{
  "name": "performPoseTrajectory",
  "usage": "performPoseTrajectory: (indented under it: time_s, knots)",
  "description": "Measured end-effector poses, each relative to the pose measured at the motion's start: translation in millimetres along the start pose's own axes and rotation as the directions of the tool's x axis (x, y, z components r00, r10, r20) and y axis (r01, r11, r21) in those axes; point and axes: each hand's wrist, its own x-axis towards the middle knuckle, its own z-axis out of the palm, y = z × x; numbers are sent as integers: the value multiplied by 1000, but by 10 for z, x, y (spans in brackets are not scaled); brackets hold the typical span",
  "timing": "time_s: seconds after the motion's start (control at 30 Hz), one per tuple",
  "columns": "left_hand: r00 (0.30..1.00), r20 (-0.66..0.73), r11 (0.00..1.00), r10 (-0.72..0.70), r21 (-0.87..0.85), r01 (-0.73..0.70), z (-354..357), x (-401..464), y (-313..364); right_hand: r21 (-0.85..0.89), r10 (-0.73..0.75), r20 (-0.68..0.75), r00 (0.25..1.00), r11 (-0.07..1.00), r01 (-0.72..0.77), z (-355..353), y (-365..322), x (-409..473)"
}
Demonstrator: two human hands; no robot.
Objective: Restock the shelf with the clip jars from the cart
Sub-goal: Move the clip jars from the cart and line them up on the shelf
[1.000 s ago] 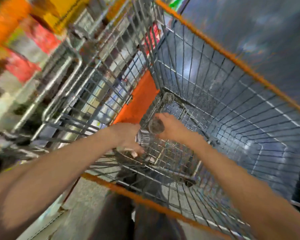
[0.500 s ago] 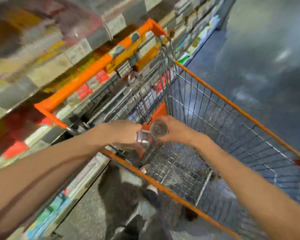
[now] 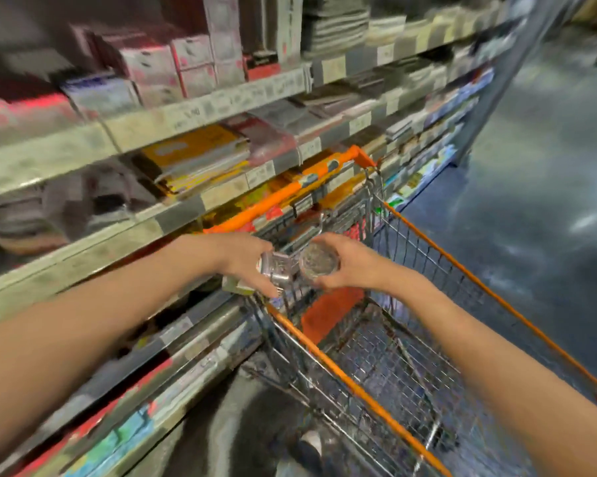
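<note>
Stocked shelves (image 3: 193,111) now fill the view beside the cart (image 3: 462,273) — both jars are lifted clear of its basket, the left hand (image 3: 245,259) gripping one clip jar (image 3: 278,270), the right hand (image 3: 352,266) another (image 3: 319,261) — so shelving seems next.

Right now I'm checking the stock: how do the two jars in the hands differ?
The left hand holds its jar tipped on its side, wall showing. The right hand turns its jar with a round end facing the camera. Both look clear, held above the cart.
</note>
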Motion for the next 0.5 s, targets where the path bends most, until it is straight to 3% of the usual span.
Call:
performPoseTrajectory:
  time_s: [0.5]
  knots:
    - [930,-308,976,-202,-147,163,-506,-1711,-863,-92,-320,-18,947,944,317,-360,-1807,207]
